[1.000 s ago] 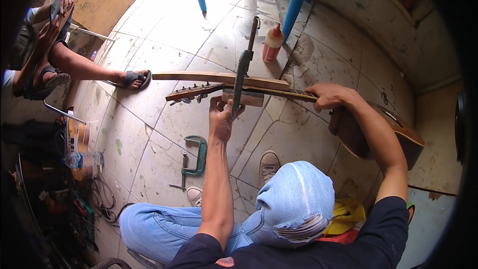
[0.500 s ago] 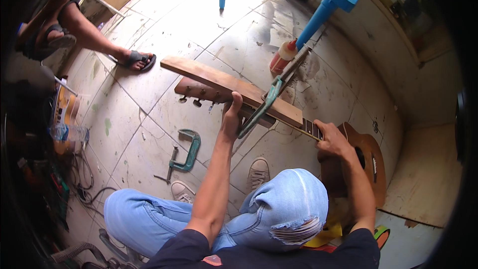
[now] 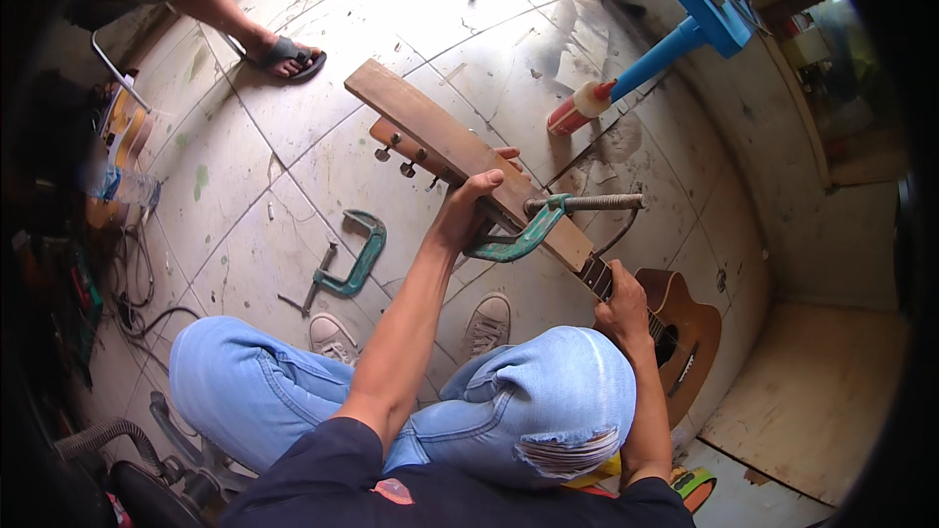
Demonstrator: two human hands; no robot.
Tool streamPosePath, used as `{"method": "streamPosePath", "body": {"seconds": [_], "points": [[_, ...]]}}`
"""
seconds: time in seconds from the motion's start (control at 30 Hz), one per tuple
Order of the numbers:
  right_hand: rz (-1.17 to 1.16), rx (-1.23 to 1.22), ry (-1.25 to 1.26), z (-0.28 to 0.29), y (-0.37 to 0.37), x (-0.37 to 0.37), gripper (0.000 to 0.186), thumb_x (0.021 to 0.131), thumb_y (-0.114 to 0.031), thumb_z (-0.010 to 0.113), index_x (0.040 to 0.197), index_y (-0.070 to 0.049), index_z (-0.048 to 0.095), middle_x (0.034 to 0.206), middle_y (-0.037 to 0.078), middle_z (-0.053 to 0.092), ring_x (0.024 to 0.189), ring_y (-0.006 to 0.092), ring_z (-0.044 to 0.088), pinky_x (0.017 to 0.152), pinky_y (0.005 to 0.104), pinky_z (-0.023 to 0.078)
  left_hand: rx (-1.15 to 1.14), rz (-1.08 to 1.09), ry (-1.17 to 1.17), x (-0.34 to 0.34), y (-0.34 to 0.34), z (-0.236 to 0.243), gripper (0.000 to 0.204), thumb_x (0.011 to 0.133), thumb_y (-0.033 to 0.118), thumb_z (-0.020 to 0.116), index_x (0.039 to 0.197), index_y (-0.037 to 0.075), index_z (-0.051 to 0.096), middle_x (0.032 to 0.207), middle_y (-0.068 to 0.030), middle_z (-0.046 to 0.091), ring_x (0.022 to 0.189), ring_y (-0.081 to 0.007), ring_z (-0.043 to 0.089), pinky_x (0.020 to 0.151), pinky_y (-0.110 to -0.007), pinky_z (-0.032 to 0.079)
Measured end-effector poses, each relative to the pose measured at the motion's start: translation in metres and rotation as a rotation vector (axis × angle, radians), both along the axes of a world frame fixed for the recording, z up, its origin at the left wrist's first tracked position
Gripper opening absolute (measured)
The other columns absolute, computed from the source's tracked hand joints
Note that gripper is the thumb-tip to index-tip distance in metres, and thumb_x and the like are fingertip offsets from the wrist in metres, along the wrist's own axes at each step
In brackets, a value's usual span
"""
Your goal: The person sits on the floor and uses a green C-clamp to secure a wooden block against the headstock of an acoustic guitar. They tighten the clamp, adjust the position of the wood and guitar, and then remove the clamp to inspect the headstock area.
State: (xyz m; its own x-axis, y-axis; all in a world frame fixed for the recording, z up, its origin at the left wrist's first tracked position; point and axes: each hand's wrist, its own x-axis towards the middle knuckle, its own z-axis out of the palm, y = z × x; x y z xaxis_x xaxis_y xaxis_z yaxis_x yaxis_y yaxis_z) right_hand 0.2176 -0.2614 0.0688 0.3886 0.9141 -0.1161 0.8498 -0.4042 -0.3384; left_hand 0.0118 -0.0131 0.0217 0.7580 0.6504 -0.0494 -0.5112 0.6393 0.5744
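My left hand [image 3: 468, 213] is closed round a flat wooden board [image 3: 430, 127] and the guitar neck under it, close to the headstock [image 3: 393, 144] with its tuning pegs. Fingertips show past the board's far edge. Right beside that hand, a green C-clamp [image 3: 533, 238] grips board and neck together, its threaded screw pointing right. Past the board's lower end, my right hand [image 3: 623, 311] wraps round the fretted guitar neck [image 3: 595, 277]. The brown guitar body [image 3: 696, 337] rests low at the right, partly behind my right arm.
A second green C-clamp [image 3: 364, 256] lies on the tiled floor [image 3: 254, 264] left of my shoes. A red-and-white glue bottle [image 3: 579, 110] stands by a blue stool leg [image 3: 660, 59]. Another person's sandalled foot [image 3: 289, 59] is at the upper left. Cables [image 3: 137, 303] lie at the left.
The guitar has turned in my hands: the clamp's screw now points right instead of away, and the fretboard faces up more. My left hand reaches further over the board. The view has shifted.
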Motion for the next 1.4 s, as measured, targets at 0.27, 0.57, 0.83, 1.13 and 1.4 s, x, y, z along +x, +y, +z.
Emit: {"method": "streamPosePath", "body": {"seconds": [0.27,0.57,0.83,1.13,1.4], "points": [[0.382,0.456,-0.382,0.125,0.046,-0.016,0.091,0.081,-0.027,0.083,0.158,-0.008,0.039,0.15,0.019,0.047,0.136,0.0364,0.05,0.109,0.0449,0.048,-0.018,-0.023,0.077,-0.007,0.0,-0.014,0.078,0.08,0.031,0.071,0.146,-0.001,0.044,0.118,-0.0148,0.058,0.115,-0.0266,0.062,0.1,-0.04,0.054],[1.151,0.197,-0.749,0.209,0.139,-0.024,0.04,0.085,-0.014,0.072,0.121,0.004,0.069,0.117,0.015,0.066,0.119,0.0312,0.065,0.105,0.0437,0.054,-0.004,0.027,0.058,0.003,-0.004,-0.01,0.064,0.083,0.03,0.069,0.139,0.003,0.055,0.1,-0.0094,0.06,0.088,-0.0202,0.067,0.079,-0.032,0.059],[1.104,0.328,-0.642,0.18,0.149,-0.028,0.032,0.081,-0.022,0.077,0.099,0.003,0.067,0.082,0.007,0.058,0.074,0.0198,0.06,0.069,0.0346,0.052,-0.061,0.054,0.05,0.001,-0.005,-0.023,0.063,0.08,0.031,0.073,0.132,0.0,0.057,0.105,-0.0114,0.061,0.093,-0.0218,0.066,0.083,-0.034,0.058],[0.366,0.329,-0.319,0.156,0.15,-0.06,0.033,0.103,-0.021,0.061,0.077,-0.002,0.058,0.061,0.014,0.048,0.05,0.0308,0.051,0.052,0.042,0.04,-0.103,0.056,0.03,0.004,-0.011,-0.033,0.059,0.082,0.03,0.072,0.129,-0.003,0.057,0.105,-0.0112,0.063,0.093,-0.021,0.066,0.083,-0.034,0.057],[0.39,0.112,-0.32,0.19,0.164,-0.054,0.027,0.098,-0.028,0.066,0.118,-0.01,0.071,0.105,0.02,0.069,0.091,0.0331,0.068,0.078,0.0444,0.054,-0.019,-0.018,0.068,0.001,-0.009,-0.031,0.065,0.08,0.03,0.072,0.134,0.003,0.051,0.11,-0.0116,0.06,0.104,-0.0229,0.063,0.094,-0.036,0.054]]}}
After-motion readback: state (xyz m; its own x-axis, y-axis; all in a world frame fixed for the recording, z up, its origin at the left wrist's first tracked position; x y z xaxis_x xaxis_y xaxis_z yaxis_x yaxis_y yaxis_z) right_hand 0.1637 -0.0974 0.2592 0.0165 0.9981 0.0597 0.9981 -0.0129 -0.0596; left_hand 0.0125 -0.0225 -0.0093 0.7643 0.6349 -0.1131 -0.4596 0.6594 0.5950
